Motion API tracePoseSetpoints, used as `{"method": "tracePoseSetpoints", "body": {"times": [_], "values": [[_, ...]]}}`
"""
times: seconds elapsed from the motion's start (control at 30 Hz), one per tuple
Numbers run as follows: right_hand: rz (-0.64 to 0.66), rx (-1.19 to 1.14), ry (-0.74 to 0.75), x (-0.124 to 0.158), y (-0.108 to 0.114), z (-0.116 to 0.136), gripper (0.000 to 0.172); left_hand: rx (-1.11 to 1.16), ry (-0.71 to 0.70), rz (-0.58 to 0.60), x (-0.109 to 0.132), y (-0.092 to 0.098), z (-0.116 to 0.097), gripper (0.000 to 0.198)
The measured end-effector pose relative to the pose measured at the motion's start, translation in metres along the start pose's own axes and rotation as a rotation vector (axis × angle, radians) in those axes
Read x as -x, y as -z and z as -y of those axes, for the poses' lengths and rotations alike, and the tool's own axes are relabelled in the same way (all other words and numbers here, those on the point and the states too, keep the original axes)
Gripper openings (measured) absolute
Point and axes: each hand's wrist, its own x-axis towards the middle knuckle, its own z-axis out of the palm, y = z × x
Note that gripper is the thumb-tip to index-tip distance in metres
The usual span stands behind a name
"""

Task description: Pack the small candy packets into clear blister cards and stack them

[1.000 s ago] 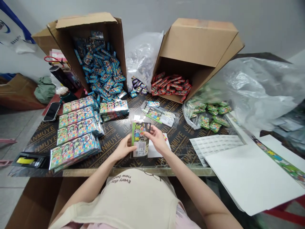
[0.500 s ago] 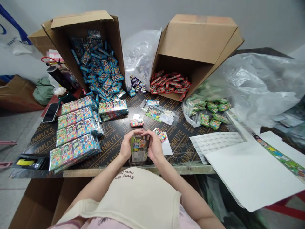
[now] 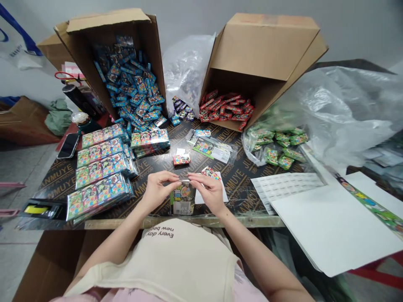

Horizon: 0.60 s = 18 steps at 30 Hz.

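**Two-handed pinch on a printed foil packet [image 3: 182, 200].**
The left hand [image 3: 156, 191] and right hand [image 3: 208, 192] each grip closed on its top edge, near the front edge of the table [image 3: 189, 222].

Printed card pkg [image 3: 183, 200], green & multicolour w/ cartoon art, pale barcode panel at bottom, stands near-upright, top edge pinched b/w left hand [image 3: 156, 192] & right hand [image 3: 206, 193].

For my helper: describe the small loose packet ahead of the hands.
Find the tipped brown cardboard box of red packets. Below and left of it, on the dark plywood tabletop, a small multicoloured packet lies alone, unlike the nearby stacks and the similar packet on white paper.
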Motion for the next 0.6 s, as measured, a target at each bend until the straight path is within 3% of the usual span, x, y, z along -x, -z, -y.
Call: {"method": "tracePoseSetpoints", "body": {"times": [0.17, 0.37, 0.6], "values": [[0.081, -0.005, -0.167, -0.015, 0.004, 0.014, 0.01, 0.038, 0.143, 0.061, -0.008, 0.004, 0.0, 0.013], [0.207, -0.034, -0.19, -0.019, 0.009, 0.013, 0.01, -0.228, -0.168, 0.117, 0.001, 0.008, -0.005, 0.014], [0.124, 0.01, 0.012, 0.003, 0.012, -0.001, 0.006, -0.315, -0.325, 0.136, 0.01, 0.005, 0.005, 0.014]]}}
